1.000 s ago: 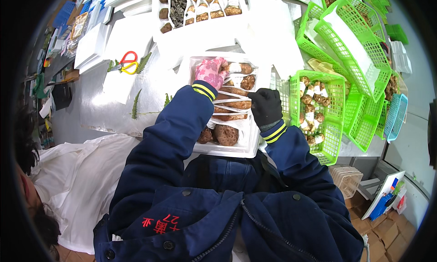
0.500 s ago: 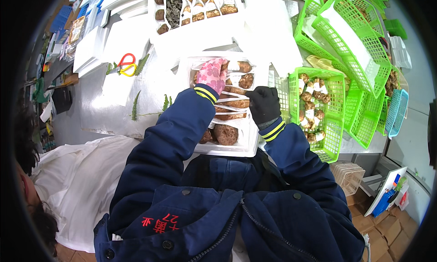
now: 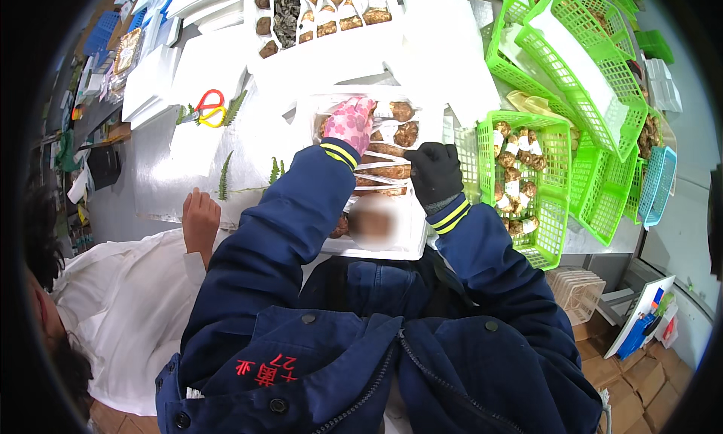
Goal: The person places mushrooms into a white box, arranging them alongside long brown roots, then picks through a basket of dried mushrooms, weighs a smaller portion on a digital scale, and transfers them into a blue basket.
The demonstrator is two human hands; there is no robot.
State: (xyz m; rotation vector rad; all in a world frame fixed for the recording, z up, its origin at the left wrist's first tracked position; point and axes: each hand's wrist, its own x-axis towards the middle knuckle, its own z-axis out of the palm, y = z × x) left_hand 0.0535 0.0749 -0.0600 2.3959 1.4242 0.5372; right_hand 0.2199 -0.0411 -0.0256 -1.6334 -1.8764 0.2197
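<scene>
A white foam box [image 3: 413, 242] lies before me, holding brown mushrooms [image 3: 390, 149] in rows with white strips around and between them. My left hand [image 3: 352, 123], in a pink flowered glove, is inside the box's upper left part. Its fingers are bent together against the mushrooms, and their tips are hidden. At the box's right edge is my right hand [image 3: 437, 172] in a black glove, curled closed. Its fingertips touch the ends of the middle rows; what they pinch, if anything, does not show. A larger round brown mushroom [image 3: 370, 221] near the front looks blurred.
A green basket [image 3: 563, 197] of wrapped mushrooms stands to the right, with more green baskets [image 3: 602, 200] behind. Another filled foam box [image 3: 324, 57] is at the back. Scissors [image 3: 211, 108] and fern sprigs [image 3: 225, 176] lie left. A co-worker's bare hand [image 3: 200, 221] rests near the table edge.
The co-worker's bare hand has come into view at the left. Both my hands have hardly moved, and the front mushroom now appears blurred.
</scene>
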